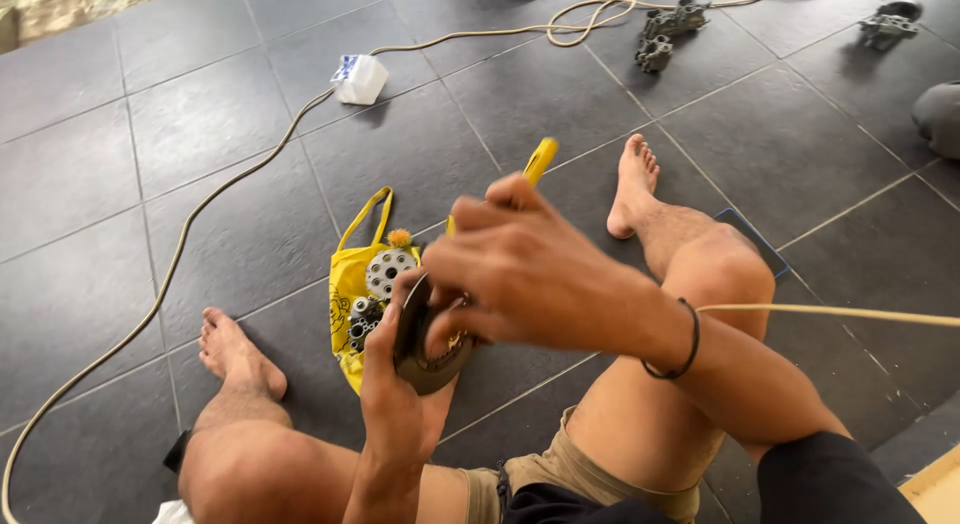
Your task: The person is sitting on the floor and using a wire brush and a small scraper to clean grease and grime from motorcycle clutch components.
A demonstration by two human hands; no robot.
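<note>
2 hands grip 1 dark toothed disc (428,349): left hand (395,399) cups it, right hand (520,274) clenches it from above. Several metal gears (380,284) lie unused on the yellow bag (350,284) on the floor.

Floor: large dark grey square tiles (200,134) with pale grout lines are laid across the whole view.
Far left corner: a strip of rough, light stony ground (80,4) is seen beyond the tiles.
Light: soft daylight is cast evenly; short shadows are thrown on the tiles.
</note>
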